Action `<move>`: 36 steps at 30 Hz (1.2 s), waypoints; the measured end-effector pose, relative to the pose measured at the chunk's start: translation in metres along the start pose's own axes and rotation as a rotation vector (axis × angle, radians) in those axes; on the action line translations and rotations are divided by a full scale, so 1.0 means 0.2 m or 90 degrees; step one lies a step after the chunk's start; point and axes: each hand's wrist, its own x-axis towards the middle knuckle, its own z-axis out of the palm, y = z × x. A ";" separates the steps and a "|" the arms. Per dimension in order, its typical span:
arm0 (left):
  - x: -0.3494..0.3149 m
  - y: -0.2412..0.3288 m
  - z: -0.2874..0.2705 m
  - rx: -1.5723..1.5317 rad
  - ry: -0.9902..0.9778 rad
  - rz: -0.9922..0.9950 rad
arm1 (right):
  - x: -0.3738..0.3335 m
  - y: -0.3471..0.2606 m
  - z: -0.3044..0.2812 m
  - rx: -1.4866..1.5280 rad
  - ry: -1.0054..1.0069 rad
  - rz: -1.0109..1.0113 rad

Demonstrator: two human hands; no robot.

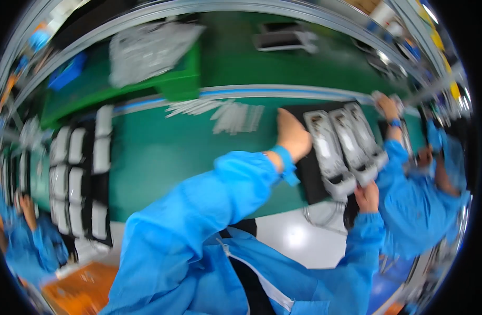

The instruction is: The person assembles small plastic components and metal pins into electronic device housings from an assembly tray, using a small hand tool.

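Three long grey plastic housings (328, 149) lie side by side on a black mat (310, 181) at the right of the green bench. Just left of the leftmost one is my left hand (294, 135), a blue band around its wrist. It is smeared by motion, and its fingers cannot be made out clearly. At the near end of the middle housing (360, 167), my right hand (368, 198) has its fingers bent against the rim, gripping it; part of the fingers is hidden. Loose white strips (231, 116) lie on the bench beyond my left forearm.
Rows of pale housings (77, 186) sit on black mats at left. A green bin (180, 79) bears a clear plastic bag (146, 52). A co-worker's hand (389, 108) reaches in beside the right housing; another person (31, 236) works far left. A metal rail crosses behind.
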 end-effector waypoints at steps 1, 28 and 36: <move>0.00 0.03 0.04 0.231 -0.097 -0.060 | -0.01 -0.01 -0.09 -0.028 -0.005 0.027; -1.56 -0.14 -3.03 -0.307 0.752 -0.115 | -1.51 1.09 3.81 -0.826 -1.007 -0.499; -1.46 -0.22 -3.15 -0.469 0.612 -0.150 | -1.42 1.34 4.07 -1.092 -0.927 -0.802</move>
